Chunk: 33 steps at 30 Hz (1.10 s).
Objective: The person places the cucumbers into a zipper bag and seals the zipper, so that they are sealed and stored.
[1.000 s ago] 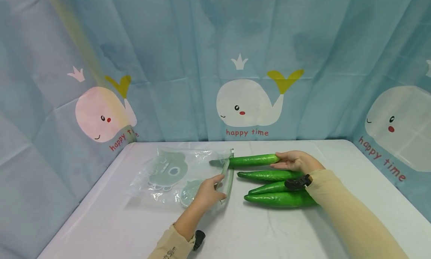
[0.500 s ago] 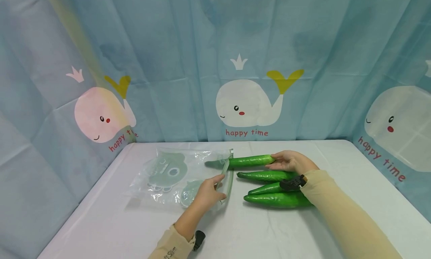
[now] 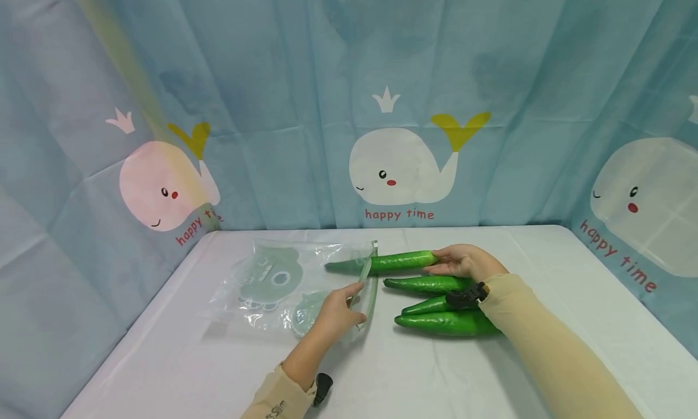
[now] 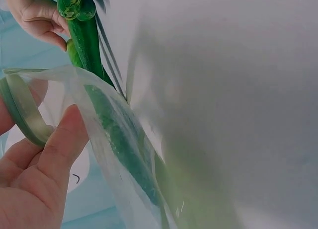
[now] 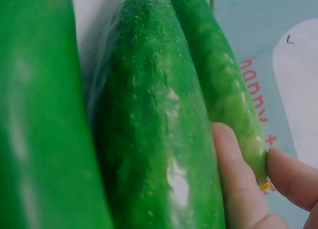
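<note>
A clear zip bag with green printed figures lies on the table, its mouth facing right. My left hand grips the near part of its green-edged mouth and keeps it apart; in the left wrist view fingers and thumb hold the green zip strip. One cucumber runs through the mouth, its dark tip inside the bag and its paler end outside. That outer end is pinched by my right hand, between thumb and fingers in the right wrist view.
Three more cucumbers lie in front of the right hand: one cucumber nearest it, a partly covered cucumber, and the closest cucumber. The right sleeve crosses over their ends. A blue whale-print curtain surrounds the white table.
My right hand has moved left, sliding the cucumber farther into the bag. The left hand and the bag's mouth have stayed in place.
</note>
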Available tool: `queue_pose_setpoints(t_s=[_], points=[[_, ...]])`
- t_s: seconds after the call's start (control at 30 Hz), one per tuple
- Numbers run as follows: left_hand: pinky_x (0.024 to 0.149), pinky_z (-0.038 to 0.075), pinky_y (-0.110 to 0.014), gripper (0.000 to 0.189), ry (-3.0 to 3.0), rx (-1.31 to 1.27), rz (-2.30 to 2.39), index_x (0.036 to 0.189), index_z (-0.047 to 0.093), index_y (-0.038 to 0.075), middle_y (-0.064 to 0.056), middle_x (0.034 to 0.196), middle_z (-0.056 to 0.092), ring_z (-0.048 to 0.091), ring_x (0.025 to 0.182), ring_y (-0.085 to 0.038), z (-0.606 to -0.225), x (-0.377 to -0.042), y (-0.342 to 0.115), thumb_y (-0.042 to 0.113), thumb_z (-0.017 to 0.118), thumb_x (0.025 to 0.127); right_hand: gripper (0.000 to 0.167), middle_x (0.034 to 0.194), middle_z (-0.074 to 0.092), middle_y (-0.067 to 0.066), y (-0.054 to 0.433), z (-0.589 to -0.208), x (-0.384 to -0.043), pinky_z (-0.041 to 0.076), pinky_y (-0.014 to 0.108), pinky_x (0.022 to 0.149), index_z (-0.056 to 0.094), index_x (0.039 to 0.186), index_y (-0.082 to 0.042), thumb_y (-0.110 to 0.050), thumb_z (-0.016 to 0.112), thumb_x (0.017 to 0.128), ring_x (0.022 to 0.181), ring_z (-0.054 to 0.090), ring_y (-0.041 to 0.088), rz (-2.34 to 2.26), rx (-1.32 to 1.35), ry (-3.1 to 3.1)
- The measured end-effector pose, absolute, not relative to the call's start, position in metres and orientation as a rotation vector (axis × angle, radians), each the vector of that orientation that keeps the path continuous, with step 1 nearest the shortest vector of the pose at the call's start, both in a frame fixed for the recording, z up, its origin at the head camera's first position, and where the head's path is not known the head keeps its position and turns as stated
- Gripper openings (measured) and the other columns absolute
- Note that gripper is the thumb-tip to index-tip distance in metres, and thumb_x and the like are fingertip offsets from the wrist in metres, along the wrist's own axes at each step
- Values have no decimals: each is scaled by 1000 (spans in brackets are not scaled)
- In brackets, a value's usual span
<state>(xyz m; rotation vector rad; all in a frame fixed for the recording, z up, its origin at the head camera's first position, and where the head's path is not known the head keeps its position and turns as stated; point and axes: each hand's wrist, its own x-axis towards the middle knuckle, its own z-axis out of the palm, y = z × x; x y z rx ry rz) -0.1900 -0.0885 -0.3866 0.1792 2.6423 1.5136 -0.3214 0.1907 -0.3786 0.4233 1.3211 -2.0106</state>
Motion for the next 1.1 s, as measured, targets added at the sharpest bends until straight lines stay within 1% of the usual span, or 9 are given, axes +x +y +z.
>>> queue_pose_setpoints(t_s=[0.07,0.17,0.23,0.3,0.47,0.53,0.67,0.9,1.1], points=[[95,47,-50,67,2641,180,1515,137,51,-3,-27,135,51,51,121,-45,-387,-190,-89,-11,71,73,60,156,6,30,189,-380,-322,41,35,101,2,154,2,-4,36,103,142,18,38,-2041,454,1312],[96,46,-50,67,2638,177,1517,137,51,-3,-27,135,51,51,121,-45,-388,-190,-89,-11,71,73,64,157,5,29,187,-382,-323,37,36,104,3,154,0,0,39,102,142,19,41,-2073,485,1315],[96,47,-51,67,2637,177,1518,136,51,-4,-28,135,51,51,121,-45,-389,-189,-89,-11,71,73,65,156,7,29,184,-382,-323,37,36,104,4,154,0,1,41,101,141,22,41,-2083,506,1324],[95,47,-51,66,2643,180,1514,136,52,-4,-28,135,52,52,120,-45,-389,-188,-89,-11,71,73,65,156,7,30,182,-383,-323,37,36,104,4,154,2,2,41,101,141,22,42,-2072,495,1346],[95,46,-51,65,2660,185,1503,135,52,-5,-28,134,52,52,120,-45,-389,-187,-89,-12,72,73,58,156,10,31,177,-384,-327,37,37,104,9,151,7,3,38,101,140,23,42,-2026,467,1382],[96,46,-51,65,2661,183,1503,135,53,-5,-28,134,52,51,120,-45,-388,-187,-88,-12,72,73,58,155,10,31,175,-384,-327,38,37,103,9,151,8,4,38,101,140,23,42,-2016,464,1397],[95,46,-51,65,2664,182,1500,135,53,-5,-28,134,52,51,121,-46,-388,-187,-88,-12,72,73,58,153,18,32,171,-383,-328,41,39,101,12,151,9,6,39,100,137,28,42,-2028,503,1406],[96,46,-51,65,2666,199,1509,134,53,-6,-28,133,53,51,121,-46,-386,-187,-89,-12,72,73,55,154,10,33,167,-384,-330,39,33,102,6,149,12,1,33,103,140,24,41,-1964,422,1440],[96,46,-51,65,2660,192,1514,135,52,-6,-28,134,53,51,120,-46,-388,-187,-89,-12,71,73,53,154,16,32,162,-384,-330,37,33,103,14,148,14,4,36,102,139,26,42,-1967,436,1437]])
